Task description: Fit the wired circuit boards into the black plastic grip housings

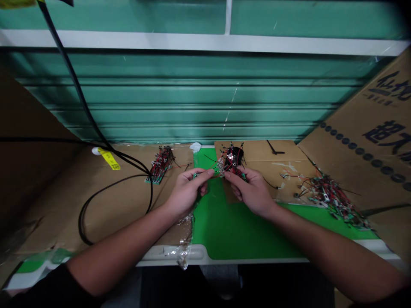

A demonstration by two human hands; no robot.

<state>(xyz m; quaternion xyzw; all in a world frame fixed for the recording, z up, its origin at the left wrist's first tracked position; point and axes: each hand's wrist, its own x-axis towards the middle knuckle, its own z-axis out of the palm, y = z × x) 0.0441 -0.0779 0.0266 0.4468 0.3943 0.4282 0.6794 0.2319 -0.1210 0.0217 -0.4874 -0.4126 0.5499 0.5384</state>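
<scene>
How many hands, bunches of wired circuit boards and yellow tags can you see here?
Hands: 2 (left hand, right hand)
Bunches of wired circuit boards: 3 (left bunch, middle bunch, right bunch)
Yellow tags: 1 (yellow tag)
Total: 6

In your grip: red-and-black wired boards (231, 164), green board edges among the leads, silver glints at joints. Below, bright green mat (244, 226), plain, pale grey-white edge. Ahead, teal corrugated shutter (180, 102), dark horizontal ribs, white crossbar (192, 42). To your left, brown cardboard (58, 205), yellow tag (109, 158) with dark marks, black cable (96, 113) looping over. To your right, tan carton (382, 132), dark navy characters, row of dark dots. Below it, heap of wired boards (334, 199), red, black and green tangled.
</scene>
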